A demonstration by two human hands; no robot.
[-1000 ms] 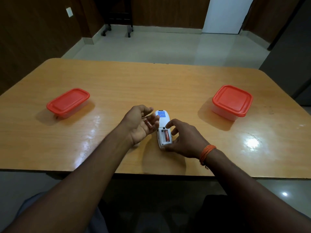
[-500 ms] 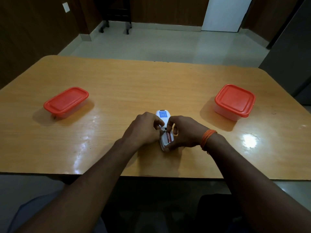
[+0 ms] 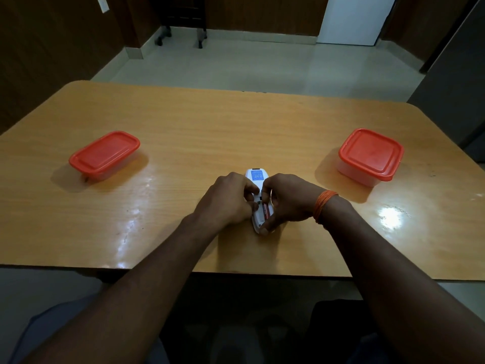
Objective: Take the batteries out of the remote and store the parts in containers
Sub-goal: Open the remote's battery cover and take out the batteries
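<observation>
A white remote (image 3: 256, 177) lies face down near the table's front edge, its battery bay uncovered. One red battery (image 3: 265, 212) sits in the bay's right slot. My left hand (image 3: 225, 202) is curled against the remote's left side, fingertips at the bay; whatever is in its palm is hidden. From the right, my right hand (image 3: 287, 200) grips the remote, thumb at its near end and fingers over the bay's top. Two clear containers with red lids stand shut, one at the left (image 3: 105, 153) and one at the right (image 3: 371, 153).
The wooden table (image 3: 210, 127) is glossy with light glare at the right front. Beyond its far edge are a tiled floor, a chair's wheeled legs (image 3: 181, 35) and a white door (image 3: 354, 19). A dark cabinet stands at the right.
A second ago my left hand lay palm-up with a battery beside the remote. It has turned over and closed onto the remote's left side, and my right hand has tightened around the right.
</observation>
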